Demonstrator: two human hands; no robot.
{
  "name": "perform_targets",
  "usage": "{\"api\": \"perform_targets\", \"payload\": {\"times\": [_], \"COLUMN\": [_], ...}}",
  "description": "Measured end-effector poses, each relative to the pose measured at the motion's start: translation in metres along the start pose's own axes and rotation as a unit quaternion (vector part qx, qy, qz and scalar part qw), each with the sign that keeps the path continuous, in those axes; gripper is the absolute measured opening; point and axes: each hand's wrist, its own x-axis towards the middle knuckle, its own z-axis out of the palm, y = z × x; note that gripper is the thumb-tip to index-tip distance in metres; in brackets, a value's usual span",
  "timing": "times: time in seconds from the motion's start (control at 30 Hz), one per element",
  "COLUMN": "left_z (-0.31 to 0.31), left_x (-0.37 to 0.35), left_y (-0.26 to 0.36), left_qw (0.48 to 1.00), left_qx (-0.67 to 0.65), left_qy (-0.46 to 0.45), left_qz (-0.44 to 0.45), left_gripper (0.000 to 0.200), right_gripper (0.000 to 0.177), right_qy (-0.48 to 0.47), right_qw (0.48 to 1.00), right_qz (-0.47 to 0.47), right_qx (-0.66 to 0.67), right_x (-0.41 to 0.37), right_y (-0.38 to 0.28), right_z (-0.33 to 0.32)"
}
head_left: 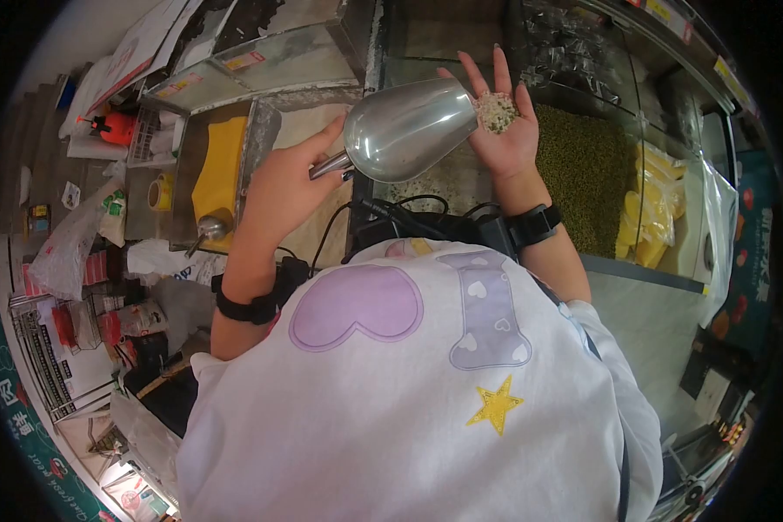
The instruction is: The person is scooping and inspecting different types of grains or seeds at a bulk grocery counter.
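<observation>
My left hand (291,178) is closed around the short handle of a shiny metal scoop (400,130). The scoop's mouth points right, with its rim right at the palm of my right hand (509,143). That hand is held palm up, fingers stretched and apart, bearing a small heap of pale mixed grains (497,113) with green and reddish bits. Below the scoop, a bin (435,187) has some scattered grains on its bottom. The inside of the scoop is hidden from this side.
A bin of green beans (583,165) stands on the right, beside bagged yellow goods (657,204). On the left are a pale powdery bin (309,126) and a yellow-filled bin (222,161) with a metal ladle (210,228). Black cables (409,204) run before my waist.
</observation>
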Motion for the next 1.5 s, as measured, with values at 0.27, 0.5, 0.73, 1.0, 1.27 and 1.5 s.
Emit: {"api": "perform_targets", "payload": {"times": [0.27,0.5,0.73,1.0,1.27,1.5], "left_z": [0.008,0.014,0.022,0.029,0.020,0.016], "left_x": [-0.002,-0.004,-0.002,0.004,0.016,0.019], "left_y": [0.014,0.024,0.026,0.018,0.015,0.024], "left_qw": [0.998,0.998,0.998,0.999,0.993,0.955], "left_qx": [0.061,0.037,0.033,0.002,0.090,0.280], "left_qy": [0.000,-0.009,0.008,0.039,0.067,0.096], "left_qz": [-0.012,-0.054,-0.051,-0.012,-0.036,0.019], "left_gripper": [0.064,0.065,0.066,0.065,0.063,0.061], "right_gripper": [0.050,0.050,0.048,0.047,0.036,0.025], "right_qy": [-0.013,-0.014,-0.001,0.002,0.288,0.396], "right_qw": [1.000,0.999,0.998,0.998,0.956,0.916], "right_qz": [0.006,-0.009,-0.001,0.019,-0.059,-0.062], "right_qx": [0.021,0.031,0.057,0.066,0.024,-0.022], "right_x": [0.000,0.000,0.000,0.000,0.003,-0.001], "right_y": [0.001,0.003,0.009,0.009,0.005,-0.003], "right_z": [-0.002,-0.001,0.001,0.002,-0.015,-0.040]}}
